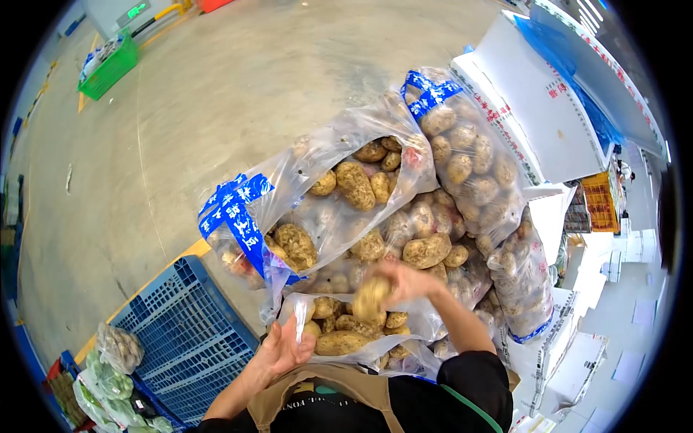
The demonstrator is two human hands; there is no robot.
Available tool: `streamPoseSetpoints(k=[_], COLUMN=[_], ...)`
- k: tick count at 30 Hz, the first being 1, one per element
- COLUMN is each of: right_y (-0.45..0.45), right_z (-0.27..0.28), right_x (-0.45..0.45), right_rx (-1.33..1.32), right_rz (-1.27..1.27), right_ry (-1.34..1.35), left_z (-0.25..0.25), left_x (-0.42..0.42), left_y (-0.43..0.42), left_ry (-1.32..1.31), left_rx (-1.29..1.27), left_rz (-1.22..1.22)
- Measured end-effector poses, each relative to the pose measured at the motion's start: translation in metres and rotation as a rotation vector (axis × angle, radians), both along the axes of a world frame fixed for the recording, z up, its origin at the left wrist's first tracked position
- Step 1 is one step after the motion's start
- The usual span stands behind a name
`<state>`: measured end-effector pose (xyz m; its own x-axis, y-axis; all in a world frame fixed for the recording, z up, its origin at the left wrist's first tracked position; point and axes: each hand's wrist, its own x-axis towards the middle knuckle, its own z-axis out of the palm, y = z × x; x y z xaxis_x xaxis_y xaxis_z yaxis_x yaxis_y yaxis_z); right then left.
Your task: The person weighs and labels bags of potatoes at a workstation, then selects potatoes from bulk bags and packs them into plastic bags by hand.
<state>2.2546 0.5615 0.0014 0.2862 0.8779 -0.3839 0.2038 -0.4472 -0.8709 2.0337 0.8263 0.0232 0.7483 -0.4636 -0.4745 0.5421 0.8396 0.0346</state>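
Note:
My right hand (395, 280) is closed around a potato (372, 299), slightly blurred, above an open clear plastic bag (426, 317) holding several potatoes (341, 343). At that bag's left edge is my left hand (286, 351), palm up, with the plastic pinched or resting at its fingers; its grip is partly unclear. Beyond both hands lies a larger clear bag (303, 180) with blue printed tape (242, 224), torn open over potatoes (354, 185). Loose potatoes (426, 250) show to the right of the tear.
Full potato bags (476, 155) are stacked on the right, beside white foam boxes (548, 101). A blue pallet (184, 332) lies at the lower left, with bagged greens (108, 386) by it. At the top left is a green crate (112, 68) on the floor.

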Motion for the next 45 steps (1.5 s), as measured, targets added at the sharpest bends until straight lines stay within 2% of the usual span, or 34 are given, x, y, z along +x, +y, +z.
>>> streamPoseSetpoints(k=[2, 5, 7, 9, 10, 12, 14, 17, 20, 21, 24, 25, 26, 28, 30, 32, 34, 36, 38, 39, 42, 43, 45], right_y=[-0.015, -0.036, -0.004, 0.034, 0.068, 0.114, 0.160, 0.200, 0.217, 0.212, 0.199, 0.191, 0.173, 0.138, 0.096, 0.054, 0.017, 0.007, -0.019, -0.040, -0.083, -0.155, -0.135], right_z=[-0.006, -0.049, -0.026, -0.051, -0.028, -0.080, -0.133, -0.196, -0.231, -0.217, -0.194, -0.195, -0.196, -0.138, -0.087, -0.040, -0.021, 0.016, -0.016, -0.047, -0.054, -0.147, -0.085], right_x=[-0.046, -0.076, -0.036, 0.005, 0.026, 0.075, 0.115, 0.135, 0.134, 0.133, 0.129, 0.136, 0.130, 0.098, 0.059, 0.026, -0.005, -0.032, -0.065, -0.082, -0.086, -0.102, -0.094], right_rx=[-0.259, -0.548, -0.312, -0.063, 0.005, 0.209, 0.019, -0.284, -0.320, -0.265, -0.322, -0.040, -0.013, 0.158, 0.271, 0.212, 0.232, -0.052, -0.352, -0.408, -0.318, -0.380, -0.581], right_rz=[0.165, 0.467, 0.342, -0.024, -0.236, -0.340, -0.351, -0.184, -0.237, -0.216, -0.291, -0.430, -0.652, -0.720, -0.695, -0.412, -0.119, 0.055, 0.162, 0.107, -0.369, -0.335, -0.252], right_ry=[0.291, -0.157, -0.212, -0.108, -0.199, -0.696, -0.922, -1.067, -1.240, -1.150, -0.887, -0.561, -0.176, -0.063, 0.195, 0.308, 0.319, 0.393, 0.139, 0.018, 0.306, 0.266, 0.057], left_z=[-0.002, 0.002, 0.002, 0.001, 0.001, -0.002, -0.001, 0.000, 0.000, 0.002, -0.006, -0.001, 0.004, 0.001, 0.002, 0.000, -0.002, -0.004, -0.004, -0.001, -0.003, 0.000, 0.005], left_x=[-0.002, -0.006, -0.008, -0.010, -0.012, -0.015, -0.017, -0.021, -0.022, -0.021, -0.022, -0.018, -0.013, -0.010, -0.008, -0.005, -0.001, -0.001, -0.005, -0.006, -0.015, -0.016, -0.019], left_y=[0.000, 0.001, 0.003, 0.003, 0.003, 0.005, 0.005, 0.001, 0.005, 0.004, 0.007, 0.007, 0.006, 0.006, 0.004, 0.001, -0.003, 0.000, 0.002, 0.001, 0.004, 0.005, 0.005], left_ry=[-0.018, -0.014, -0.042, -0.036, -0.035, -0.066, -0.075, -0.050, -0.060, -0.054, -0.085, -0.063, -0.039, -0.021, -0.011, 0.010, 0.026, -0.025, -0.058, -0.066, -0.122, -0.129, -0.139], left_rx=[-0.003, 0.012, -0.011, 0.005, 0.012, 0.020, 0.028, 0.045, 0.026, 0.042, 0.031, 0.053, 0.073, 0.034, 0.015, -0.011, -0.016, -0.015, 0.019, 0.052, 0.024, 0.038, 0.064], left_rz=[-0.011, -0.016, -0.034, -0.046, -0.052, -0.065, -0.056, -0.036, -0.027, -0.029, -0.070, -0.064, -0.060, -0.048, -0.025, 0.024, 0.057, 0.006, -0.052, -0.054, -0.105, -0.120, -0.143])
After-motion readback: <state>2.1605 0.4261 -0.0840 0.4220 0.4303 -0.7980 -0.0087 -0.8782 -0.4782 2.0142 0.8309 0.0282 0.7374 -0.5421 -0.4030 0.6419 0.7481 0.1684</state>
